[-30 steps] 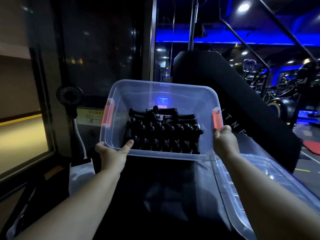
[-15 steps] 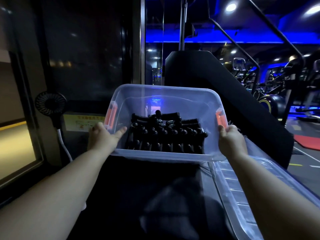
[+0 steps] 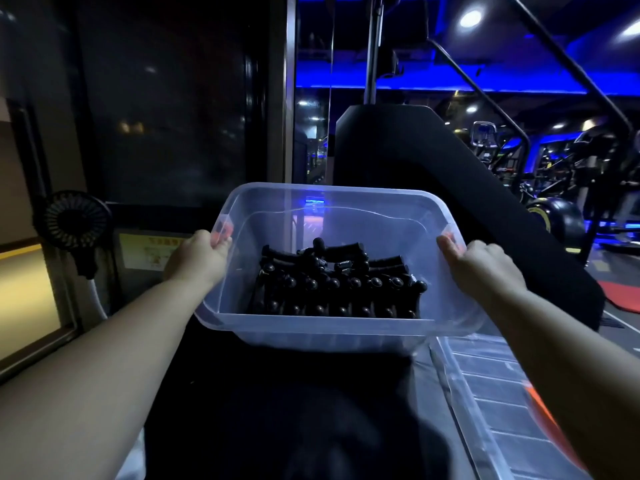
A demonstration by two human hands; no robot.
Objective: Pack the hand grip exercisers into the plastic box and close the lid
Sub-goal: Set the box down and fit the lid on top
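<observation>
**Box loaded, lid not on**

Head view: the plastic box (image 3: 332, 336) is held at both short ends. The left grip (image 3: 198, 261) curls round the left rim at the orange latch (image 3: 221, 233), and the right grip (image 3: 482, 268) curls round the right rim. The hand grip exercisers (image 3: 339, 287) lie in a black heap on the box floor. The lid (image 3: 491, 393) lies apart on the dark surface (image 3: 277, 403), lower right.

Risks:
- The box looks tilted toward the person — the load could slide and pull a rim loose.
- Fingers over the latches would stop the lid seating.
- One exerciser sticks up — it may hold the lid proud.
</observation>
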